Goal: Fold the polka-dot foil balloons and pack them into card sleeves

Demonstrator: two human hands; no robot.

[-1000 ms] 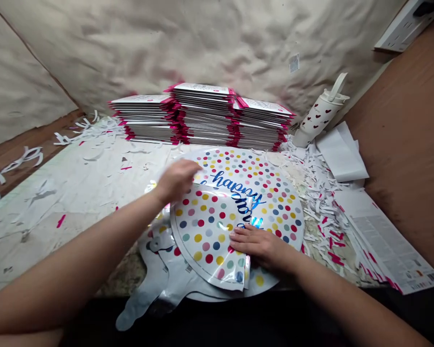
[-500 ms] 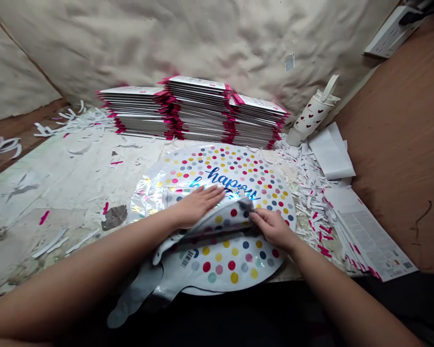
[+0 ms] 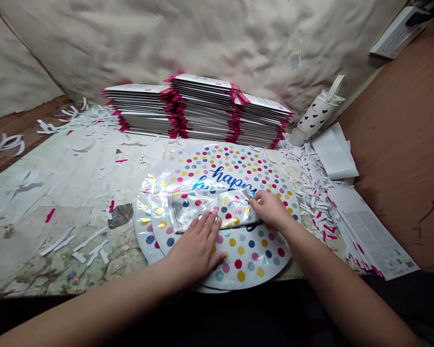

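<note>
A folded foil balloon (image 3: 233,205) with coloured dots lies as a flat strip across the middle of a round, dotted foil balloon (image 3: 240,277). Blue "happy" lettering shows above the strip, and the words below it are partly covered. At least one more round balloon edge peeks out on the left. My left hand (image 3: 197,248) rests flat, fingers extended, on the strip's lower edge and the balloon beneath. At the strip's right end, my right hand (image 3: 271,208) pinches the folded foil between thumb and fingers.
Three stacks of pink-edged card packets (image 3: 206,108) stand along the back. A white tumbler with hearts (image 3: 316,118) leans at the back right, beside paper scraps (image 3: 311,193) and fanned printed cards (image 3: 372,231). White paper strips (image 3: 65,120) litter the left. A power strip (image 3: 401,31) hangs on the right.
The lifted foil flap has been folded over into a flat strip, and its tail no longer hangs over the front edge. My left hand has moved down; my right hand still holds the right end.
</note>
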